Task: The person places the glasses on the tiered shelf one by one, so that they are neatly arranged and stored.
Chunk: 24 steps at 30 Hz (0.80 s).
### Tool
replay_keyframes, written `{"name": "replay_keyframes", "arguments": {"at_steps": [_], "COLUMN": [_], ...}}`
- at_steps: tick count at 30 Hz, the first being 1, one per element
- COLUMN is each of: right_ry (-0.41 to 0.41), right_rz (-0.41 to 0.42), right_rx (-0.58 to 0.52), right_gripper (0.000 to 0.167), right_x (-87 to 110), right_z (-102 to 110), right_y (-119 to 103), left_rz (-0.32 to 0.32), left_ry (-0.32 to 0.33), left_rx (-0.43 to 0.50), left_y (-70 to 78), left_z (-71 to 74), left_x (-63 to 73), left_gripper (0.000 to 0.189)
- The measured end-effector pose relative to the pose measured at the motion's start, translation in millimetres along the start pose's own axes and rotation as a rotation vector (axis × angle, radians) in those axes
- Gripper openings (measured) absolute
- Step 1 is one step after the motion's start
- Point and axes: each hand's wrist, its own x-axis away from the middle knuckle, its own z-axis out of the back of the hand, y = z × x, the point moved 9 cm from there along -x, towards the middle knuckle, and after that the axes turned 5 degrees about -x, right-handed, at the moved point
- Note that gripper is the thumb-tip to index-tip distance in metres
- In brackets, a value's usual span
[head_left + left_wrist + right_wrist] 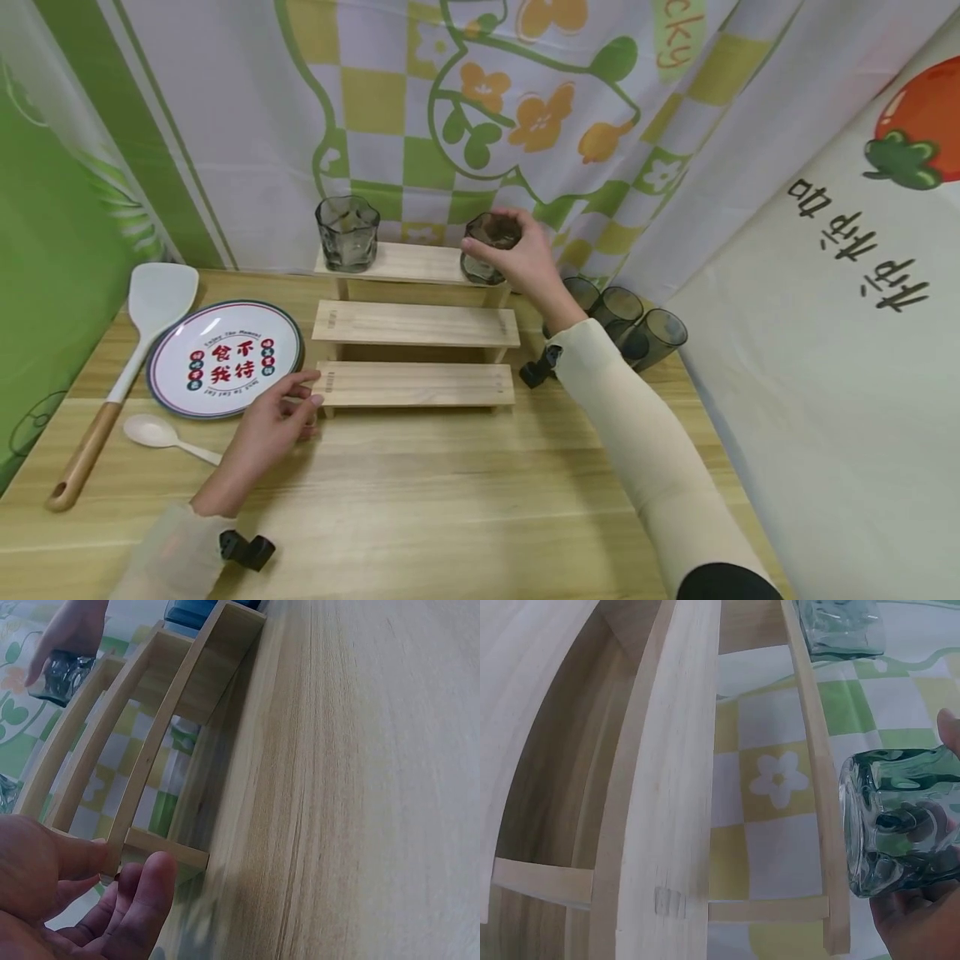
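Note:
A three-tier wooden step rack (416, 385) stands on the table. My right hand (531, 260) grips a dark, wavy-sided glass (900, 832) by its upper part at the right end of the top tier. The glass's base is right at the board; whether it touches, I cannot tell. A matching glass (348, 237) stands upright at the top tier's left end. With thumb and fingers, my left hand (273, 423) pinches the left end of the lowest tier, as the left wrist view (112, 862) shows.
Several dark tumblers (651, 337) stand right of the rack, partly behind my right forearm. Left of it lie a round plate (176, 379) with red lettering, a white spatula (153, 304) with a wooden handle, and a pale spoon (152, 432). A patterned curtain (375, 100) hangs behind.

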Motion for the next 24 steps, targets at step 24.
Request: {"name": "replay_keyframes", "arguments": {"at_steps": [24], "right_ry": [-0.006], "right_rz": [0.009], "right_rx": [0.093], "right_gripper": [0.088], "right_x": [-3.5], "right_z": [-5.8], "right_y": [5.2], "left_rz": [-0.001], "left_ry": [-0.003], "left_rx": [0.013], "left_y": [1.0], "left_z": [-0.4], "left_x": [0.3], "left_gripper": [0.043]}}
